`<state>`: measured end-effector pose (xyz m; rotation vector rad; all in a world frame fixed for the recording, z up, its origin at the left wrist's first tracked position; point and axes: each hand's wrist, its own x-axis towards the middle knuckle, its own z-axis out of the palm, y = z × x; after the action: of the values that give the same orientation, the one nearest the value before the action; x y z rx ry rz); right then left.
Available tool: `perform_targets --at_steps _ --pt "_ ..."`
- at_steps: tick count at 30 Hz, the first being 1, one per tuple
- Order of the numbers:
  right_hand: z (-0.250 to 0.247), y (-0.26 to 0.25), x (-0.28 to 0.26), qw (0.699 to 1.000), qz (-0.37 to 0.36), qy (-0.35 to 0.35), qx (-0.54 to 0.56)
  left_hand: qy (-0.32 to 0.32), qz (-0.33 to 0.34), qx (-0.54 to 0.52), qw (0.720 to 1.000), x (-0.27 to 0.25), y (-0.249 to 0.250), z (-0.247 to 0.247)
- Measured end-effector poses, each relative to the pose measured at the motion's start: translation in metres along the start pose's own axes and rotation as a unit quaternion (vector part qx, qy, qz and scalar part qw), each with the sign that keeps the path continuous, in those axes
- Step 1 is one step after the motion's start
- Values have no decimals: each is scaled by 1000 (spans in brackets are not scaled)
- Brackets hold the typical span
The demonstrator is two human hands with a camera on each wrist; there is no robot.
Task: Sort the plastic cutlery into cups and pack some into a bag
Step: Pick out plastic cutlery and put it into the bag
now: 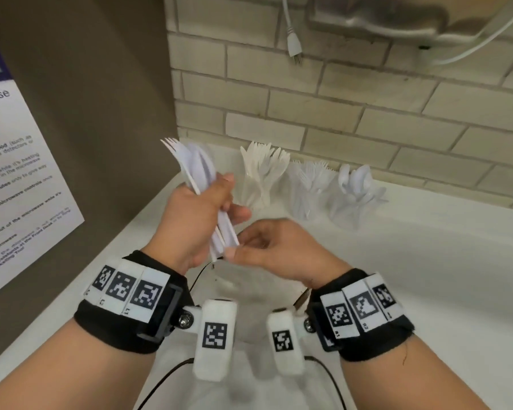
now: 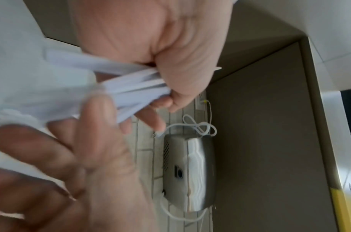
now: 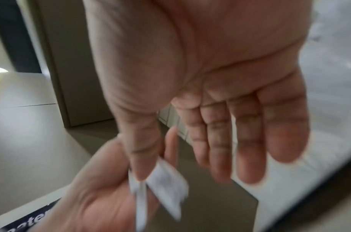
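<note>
Up close, the white counter (image 1: 427, 261) runs along a wall of pale brick (image 1: 338, 113), and at its left end it meets a grey-brown side panel (image 1: 101, 84) carrying a printed notice (image 1: 21, 179) with a purple border. A brushed-metal appliance (image 1: 412, 16) hangs on the brick above, its white cord (image 1: 292, 39) dangling with the plug free.

Along the counter's back edge, against the brick, stand three clear cups close together: the left cup (image 1: 256, 184) bristles with white pieces, seemingly forks and spoons, the middle cup (image 1: 305, 187) holds clear forks, and the right cup (image 1: 356, 193) holds clear spoons. Nothing stands between the cups and the hands.

Nearer the front edge, above the counter, the left hand (image 1: 190, 223) has its fingers curled round a bundle of white cutlery (image 1: 196, 170), heads up toward the left panel and handles fanning out below the fist. The right hand (image 1: 276, 247) meets those handle ends, thumb and forefinger pinching one of them while the other fingers hang loosely spread. Blur in both wrist views hides which piece is pinched.

Something pale and crumpled (image 1: 249, 294) lies on the counter under the wrists; I cannot tell what it is.
</note>
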<state>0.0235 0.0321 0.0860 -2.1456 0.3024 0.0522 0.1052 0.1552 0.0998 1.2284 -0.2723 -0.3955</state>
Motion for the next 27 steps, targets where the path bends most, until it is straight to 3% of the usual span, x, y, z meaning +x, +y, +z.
perform_targets --at_steps 2,5,12,19,23,27 --pt "-15 -9 1 993 -47 101 38 27 14 64 998 7 -4 -5" --pt "-26 -29 7 968 -113 195 111 2 12 178 984 10 -16 -3" --pt "-20 -50 34 972 -119 197 55 -54 -24 186 981 13 -27 2" --pt "-21 -40 59 959 -65 234 144 -104 -99 130 981 9 -36 -13" --pt "-48 -49 72 922 -72 320 207 -93 -109 106 984 10 -40 -24" --pt "-88 -61 89 862 -147 413 253 -78 -113 73 988 17 -34 -33"
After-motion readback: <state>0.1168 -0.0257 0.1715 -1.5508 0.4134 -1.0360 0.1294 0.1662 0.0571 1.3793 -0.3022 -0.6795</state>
